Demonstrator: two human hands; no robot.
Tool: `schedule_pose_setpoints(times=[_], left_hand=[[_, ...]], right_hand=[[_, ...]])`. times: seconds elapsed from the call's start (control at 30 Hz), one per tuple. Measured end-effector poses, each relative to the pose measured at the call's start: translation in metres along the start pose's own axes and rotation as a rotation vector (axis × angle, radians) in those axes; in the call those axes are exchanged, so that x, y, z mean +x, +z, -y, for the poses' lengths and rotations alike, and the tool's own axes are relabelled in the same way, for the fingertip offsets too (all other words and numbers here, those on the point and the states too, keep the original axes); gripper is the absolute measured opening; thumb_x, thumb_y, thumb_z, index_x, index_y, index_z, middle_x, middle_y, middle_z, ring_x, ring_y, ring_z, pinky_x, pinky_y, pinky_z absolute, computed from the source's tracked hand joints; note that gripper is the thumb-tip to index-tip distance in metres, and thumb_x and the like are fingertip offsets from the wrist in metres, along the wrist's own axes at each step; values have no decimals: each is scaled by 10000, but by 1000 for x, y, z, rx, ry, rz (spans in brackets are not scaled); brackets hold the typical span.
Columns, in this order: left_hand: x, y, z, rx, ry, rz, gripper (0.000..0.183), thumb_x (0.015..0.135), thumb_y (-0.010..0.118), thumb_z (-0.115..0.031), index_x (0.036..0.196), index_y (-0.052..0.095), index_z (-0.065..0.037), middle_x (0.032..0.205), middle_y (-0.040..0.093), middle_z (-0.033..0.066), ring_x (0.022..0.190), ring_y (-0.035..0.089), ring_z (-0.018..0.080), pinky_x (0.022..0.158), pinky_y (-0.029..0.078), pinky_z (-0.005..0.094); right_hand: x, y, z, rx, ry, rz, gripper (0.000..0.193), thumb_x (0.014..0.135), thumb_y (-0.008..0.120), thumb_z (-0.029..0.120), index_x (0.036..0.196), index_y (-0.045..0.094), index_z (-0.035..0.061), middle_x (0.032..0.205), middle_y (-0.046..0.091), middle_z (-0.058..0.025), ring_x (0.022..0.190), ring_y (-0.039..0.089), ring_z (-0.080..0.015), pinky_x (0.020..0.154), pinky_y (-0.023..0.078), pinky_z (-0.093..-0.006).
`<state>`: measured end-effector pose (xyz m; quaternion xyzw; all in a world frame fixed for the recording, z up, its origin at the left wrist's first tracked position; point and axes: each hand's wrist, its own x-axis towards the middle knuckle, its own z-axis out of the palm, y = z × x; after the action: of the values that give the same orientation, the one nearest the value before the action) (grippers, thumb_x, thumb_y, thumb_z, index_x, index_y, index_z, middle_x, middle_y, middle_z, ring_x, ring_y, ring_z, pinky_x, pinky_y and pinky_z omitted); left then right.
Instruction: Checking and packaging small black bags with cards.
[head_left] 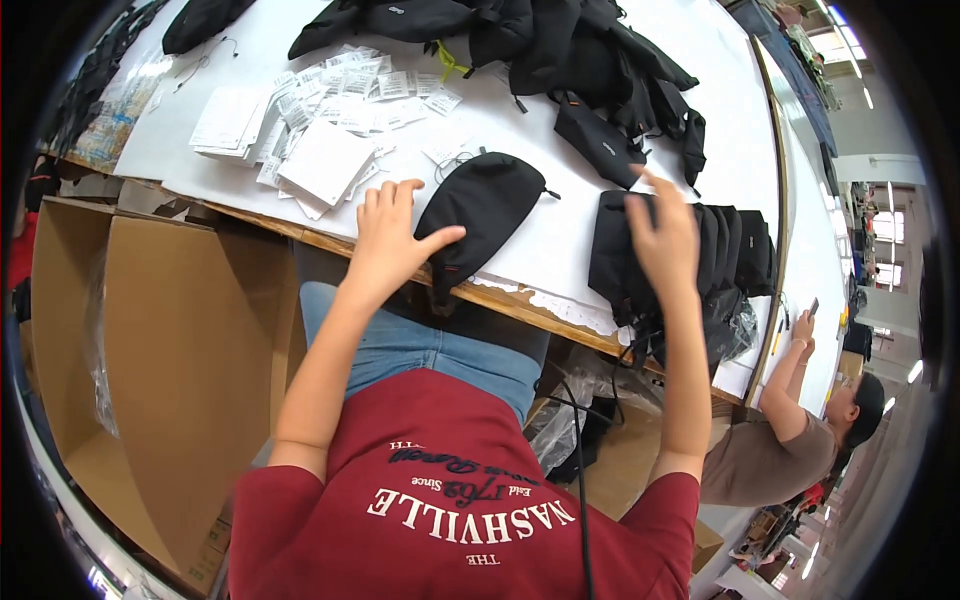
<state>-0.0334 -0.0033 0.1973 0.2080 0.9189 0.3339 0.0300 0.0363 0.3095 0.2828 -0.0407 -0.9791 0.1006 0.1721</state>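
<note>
A black zippered pouch [485,215] lies at the table's front edge, its zip pull pointing right. My left hand [388,238] is at its left side with fingers spread, the thumb over the pouch's edge. I cannot tell if the thumb presses on it. My right hand [664,235] is over a row of stacked black pouches [715,245], fingers apart and slightly blurred, with nothing seen in it. Just beyond that hand lies another black pouch [597,140]. White cards [327,160] are stacked beyond my left hand, beside a heap of printed white tags [365,85].
A large heap of black pouches [560,50] covers the far side of the white table [540,270]. An open cardboard box [190,370] stands at left below the table edge. Clear plastic wrap [560,430] and a black cable [580,480] are at right. A co-worker [790,440] stands at far right.
</note>
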Motion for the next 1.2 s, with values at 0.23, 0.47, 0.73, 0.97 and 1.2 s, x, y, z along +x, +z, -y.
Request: schedule_pose_setpoints(times=[0.23, 0.47, 0.73, 0.97, 1.2], left_hand=[[-12, 16, -34, -226, 116, -197, 423, 747, 697, -150, 1111, 527, -18, 975, 533, 140, 909, 509, 309, 813, 440, 400], [-15, 45, -62, -488, 216, -45, 338, 861, 606, -88, 1171, 515, 11, 1061, 548, 184, 994, 555, 368, 845, 455, 403], [7, 28, -33, -807, 58, 164, 256, 913, 606, -210, 1103, 626, -40, 1048, 594, 71, 941, 569, 166, 843, 457, 305], [27, 41, 1, -154, 16, -182, 136, 797, 701, -180, 883, 631, -101, 916, 570, 61, 882, 580, 270, 778, 463, 389], [24, 21, 11, -465, -128, -143, 122, 806, 712, -151, 875, 707, -50, 818, 650, 54, 636, 561, 159, 607, 457, 297]], right_hand=[[-14, 56, 67, 416, -8, 223, 662, 882, 636, 281, 1453, 316, 188, 1331, 421, -206, 1101, 541, -383, 894, 466, -405], [-25, 44, 73, 386, -72, 25, 475, 885, 614, 177, 1338, 485, 114, 1289, 493, -161, 1176, 488, -358, 980, 390, -416], [-38, 44, 70, 310, -68, 35, 260, 912, 554, 147, 1154, 625, 82, 1225, 582, -85, 1236, 471, -289, 1047, 303, -404], [-32, 55, 79, 274, -164, 81, 213, 898, 588, 178, 1090, 635, 96, 1246, 562, -85, 1243, 462, -298, 1038, 314, -414], [-21, 67, 105, 458, -323, 17, 242, 805, 625, 35, 1040, 648, 90, 1231, 571, -105, 1245, 471, -329, 1020, 362, -419]])
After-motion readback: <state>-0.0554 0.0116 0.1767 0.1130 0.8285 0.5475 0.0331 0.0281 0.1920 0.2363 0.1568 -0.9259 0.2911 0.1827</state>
